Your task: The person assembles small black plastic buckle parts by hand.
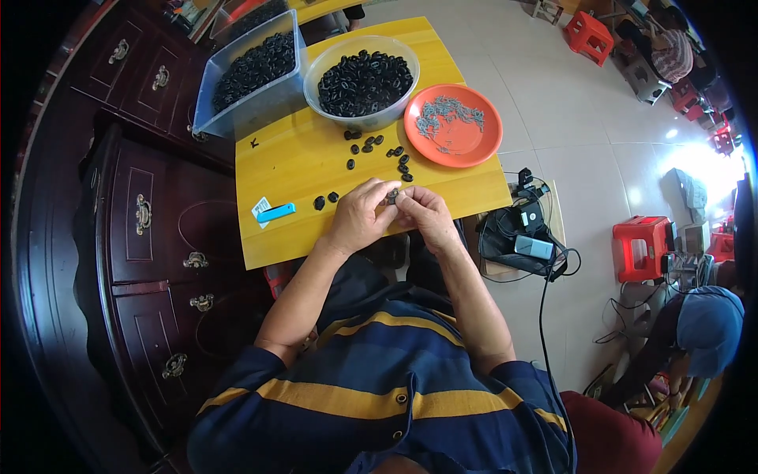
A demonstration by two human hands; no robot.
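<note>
My left hand (362, 215) and right hand (427, 219) are together, fingertips pinching a small dark piece (393, 195) on the near side of the bowl (368, 122); how firmly, I can't tell. If my fingertips slip, the piece could drop over the table's (292, 175) near edge, close by. Between my hands and the bowl lie loose pieces (368, 148), which a careless sweep could scatter. To the right of the bowl, the plate (474, 145) of grey bits (444, 109) seems to overhang the table's side, so a bump there might tip it and spill them
</note>
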